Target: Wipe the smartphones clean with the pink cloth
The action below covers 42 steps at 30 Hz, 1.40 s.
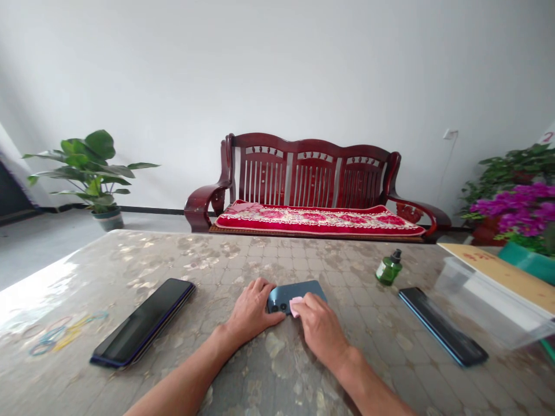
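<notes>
A blue smartphone (299, 291) lies back up on the table, its camera lenses at the left end. My left hand (255, 305) grips that left end, with the thumb along the near edge and the fingers at the far side. In my right hand (321, 323) a small pink cloth (296, 306) is pinched and pressed against the phone's back, close to the lenses. The right hand hides the phone's near right part. To the left rests a dark phone (145, 323), screen up. On the right lies another phone (442, 326) with a blue edge.
A green spray bottle (389, 268) stands at the right, near a clear plastic box (472, 306) topped by a yellowish board (503, 274). Coloured rubber bands (60, 335) lie at the left of the patterned tabletop (243, 381). Behind are a wooden bench (303, 173) and a potted plant (97, 167).
</notes>
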Tool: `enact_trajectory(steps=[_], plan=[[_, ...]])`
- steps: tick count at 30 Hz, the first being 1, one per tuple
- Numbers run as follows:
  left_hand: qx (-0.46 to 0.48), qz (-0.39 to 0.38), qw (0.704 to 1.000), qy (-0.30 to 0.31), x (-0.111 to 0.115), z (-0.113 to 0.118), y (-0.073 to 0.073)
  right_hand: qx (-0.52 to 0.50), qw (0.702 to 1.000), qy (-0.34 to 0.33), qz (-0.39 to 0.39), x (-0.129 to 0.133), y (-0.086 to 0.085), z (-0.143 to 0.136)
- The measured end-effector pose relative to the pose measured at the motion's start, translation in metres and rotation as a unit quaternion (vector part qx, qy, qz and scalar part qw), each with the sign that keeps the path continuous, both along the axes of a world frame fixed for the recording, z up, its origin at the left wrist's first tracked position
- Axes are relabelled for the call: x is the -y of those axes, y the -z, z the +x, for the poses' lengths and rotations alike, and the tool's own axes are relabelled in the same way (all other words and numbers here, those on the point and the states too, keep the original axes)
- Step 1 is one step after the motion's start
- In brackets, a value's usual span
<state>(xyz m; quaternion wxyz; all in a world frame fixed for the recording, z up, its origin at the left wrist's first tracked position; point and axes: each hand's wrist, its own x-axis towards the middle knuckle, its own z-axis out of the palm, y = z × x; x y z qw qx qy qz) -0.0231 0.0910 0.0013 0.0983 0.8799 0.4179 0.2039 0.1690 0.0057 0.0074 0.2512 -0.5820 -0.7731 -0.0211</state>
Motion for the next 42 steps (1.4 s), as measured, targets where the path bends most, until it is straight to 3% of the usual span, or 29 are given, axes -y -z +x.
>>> enact_trajectory(steps=[3,10,19,27,35,42], plan=[[-0.002,0.001,1.0,0.0,0.0,0.0,0.0,0.01,1.0,0.017,-0.007,-0.001,-0.003,0.004],[-0.006,-0.008,1.0,-0.001,-0.001,-0.001,-0.002,-0.004,0.989,0.139,-0.046,-0.012,-0.004,0.033],[-0.001,-0.005,1.0,-0.001,0.001,0.0,-0.003,-0.023,0.999,0.024,-0.024,-0.012,-0.003,-0.001],[-0.001,0.0,1.0,0.006,0.0,-0.001,-0.001,0.015,0.992,0.126,-0.021,-0.026,-0.007,0.022],[-0.004,0.009,1.0,0.011,0.0,-0.001,-0.001,-0.024,0.999,0.029,-0.02,-0.023,-0.001,-0.002],[-0.001,0.003,1.0,0.024,0.002,-0.001,-0.004,0.013,0.994,0.111,-0.008,-0.031,-0.004,0.022]])
